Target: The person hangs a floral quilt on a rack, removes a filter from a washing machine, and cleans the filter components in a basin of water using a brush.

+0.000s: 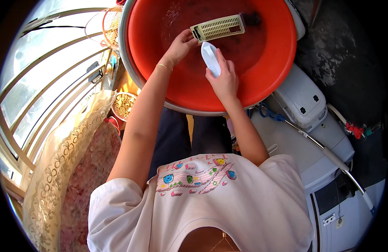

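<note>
A large red plastic basin (187, 94) with water in it fills the upper middle of the view. Over it, my left hand (181, 45) grips the left end of a pale yellow slotted plastic part (217, 27), perhaps a filter frame, with a dark piece (251, 19) at its far end. My right hand (224, 74) is closed around a white scrubbing brush (209, 56) with a loop handle. The brush's tip lies just below the slotted part's left end; whether they touch I cannot tell. Its bristles are hidden.
A grey metal rim (123, 37) surrounds the basin. At left are an orange plastic basket (112, 26), a bowl of small yellowish pieces (124, 105), a lace-edged curtain (60, 151) and barred windows. A long metal pole (310, 138) lies across a grey appliance (288, 154) at right.
</note>
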The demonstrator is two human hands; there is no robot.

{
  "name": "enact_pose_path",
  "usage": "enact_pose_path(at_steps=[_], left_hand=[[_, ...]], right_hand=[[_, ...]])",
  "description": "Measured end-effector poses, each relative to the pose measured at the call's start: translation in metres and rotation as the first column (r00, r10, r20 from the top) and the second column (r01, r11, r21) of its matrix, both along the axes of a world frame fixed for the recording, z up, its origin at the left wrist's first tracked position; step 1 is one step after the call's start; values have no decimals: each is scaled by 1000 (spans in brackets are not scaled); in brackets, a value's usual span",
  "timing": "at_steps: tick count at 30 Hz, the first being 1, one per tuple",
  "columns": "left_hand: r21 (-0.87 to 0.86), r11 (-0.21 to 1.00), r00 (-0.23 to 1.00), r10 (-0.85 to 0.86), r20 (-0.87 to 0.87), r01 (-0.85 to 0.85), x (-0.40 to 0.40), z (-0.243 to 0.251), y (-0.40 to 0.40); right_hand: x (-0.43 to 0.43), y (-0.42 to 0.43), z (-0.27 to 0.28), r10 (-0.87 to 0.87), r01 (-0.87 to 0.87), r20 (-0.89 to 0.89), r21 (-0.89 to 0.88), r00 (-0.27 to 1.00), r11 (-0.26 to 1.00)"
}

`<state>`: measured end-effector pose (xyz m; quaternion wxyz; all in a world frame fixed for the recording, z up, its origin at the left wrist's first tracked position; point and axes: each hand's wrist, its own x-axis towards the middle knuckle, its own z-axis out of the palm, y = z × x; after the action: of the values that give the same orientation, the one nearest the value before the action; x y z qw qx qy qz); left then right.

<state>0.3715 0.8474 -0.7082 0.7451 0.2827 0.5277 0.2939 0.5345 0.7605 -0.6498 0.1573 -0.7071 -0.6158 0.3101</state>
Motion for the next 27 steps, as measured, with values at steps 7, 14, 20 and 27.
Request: enact_pose_path(at_steps=[7,14,20,27], left_hand=[[22,997,984,-69,-162,73,27,-13,-11],[61,998,990,-8,-138,16,-7,-66,-10],[4,980,926,-189,-328,201,12,-40,1],[-75,997,991,5,-133,-15,-3,-43,12]], right_hand=[[-22,41,-26,68,-82,242,50,968,995],[-30,18,-34,201,-139,351,-193,915,971],[-26,45,-48,168,-202,361,59,918,978],[5,13,-35,161,-75,238,-334,958,940]])
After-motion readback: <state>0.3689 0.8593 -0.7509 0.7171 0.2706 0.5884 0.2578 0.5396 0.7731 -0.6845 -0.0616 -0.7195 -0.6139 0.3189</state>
